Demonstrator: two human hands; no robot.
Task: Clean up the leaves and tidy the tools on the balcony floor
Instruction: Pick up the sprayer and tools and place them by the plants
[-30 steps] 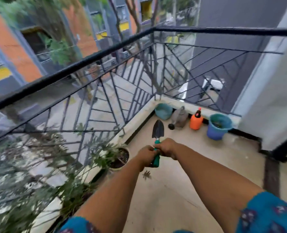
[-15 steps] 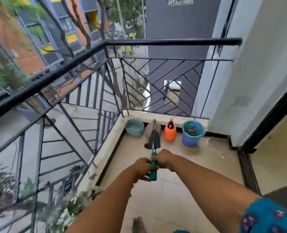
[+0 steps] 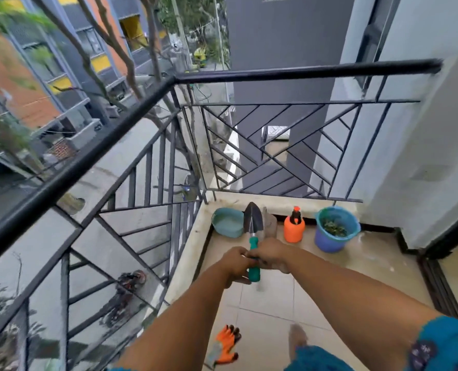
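Both hands, left hand [image 3: 236,261] & right hand [image 3: 272,252], hold trowel [image 3: 253,231] upright

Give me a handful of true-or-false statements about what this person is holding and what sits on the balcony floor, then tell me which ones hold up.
1. Both hands hold the trowel by its green handle. True: the left hand and the right hand both grip it.
2. The trowel's blade points down at the floor. False: it points up and away, toward the railing.
3. The blue bucket has green plant scraps in it. True.
4. The orange spray bottle lies on its side. False: it stands upright beside the bucket.
5. An orange glove is on the left hand. False: it lies on the floor; both hands are bare.
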